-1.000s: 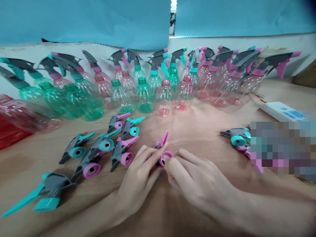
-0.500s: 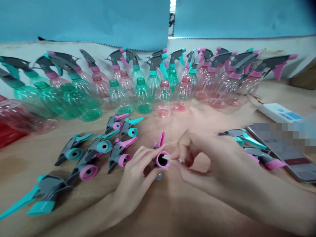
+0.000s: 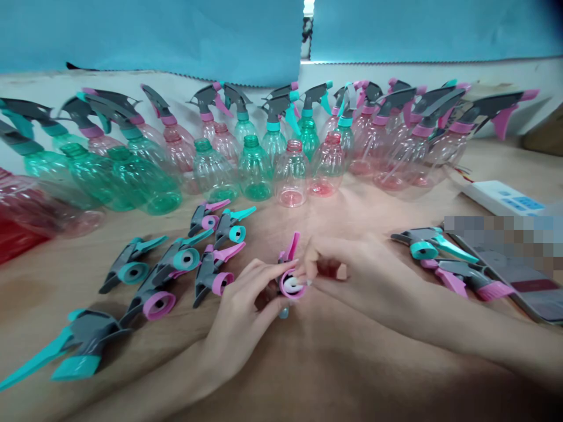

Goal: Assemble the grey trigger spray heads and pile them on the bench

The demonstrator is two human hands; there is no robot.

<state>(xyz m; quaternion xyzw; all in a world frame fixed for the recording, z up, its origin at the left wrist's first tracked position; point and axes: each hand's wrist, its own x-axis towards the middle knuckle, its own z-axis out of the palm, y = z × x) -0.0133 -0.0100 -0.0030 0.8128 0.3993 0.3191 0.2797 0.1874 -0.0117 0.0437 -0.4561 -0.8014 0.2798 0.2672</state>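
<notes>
Between the thumb and fingers of my left hand [image 3: 246, 299] is a trigger spray head [image 3: 289, 249] with a pink trigger, its pink collar facing me. A small white ring-shaped piece [image 3: 291, 285] sits in the mouth of that collar. My right hand [image 3: 352, 269] is closed in a pinch, fingertips at the collar's right rim and touching the white piece. Left of my left hand lie several loose spray heads, among them a pink one [image 3: 213, 275] and a turquoise one [image 3: 176, 258].
Spray bottles stand in rows at the back, some with heads fitted, others open-necked like the green bottle [image 3: 255, 170]. On the right, two spray heads [image 3: 433, 243] lie beside a phone [image 3: 514, 275] and a white box-shaped device [image 3: 505, 198]. Red plastic [image 3: 20, 240] is at far left.
My right hand has moved left and closer to the collar. The collar's mouth showed dark before; now the white piece fills much of it. My left hand stays in place.
</notes>
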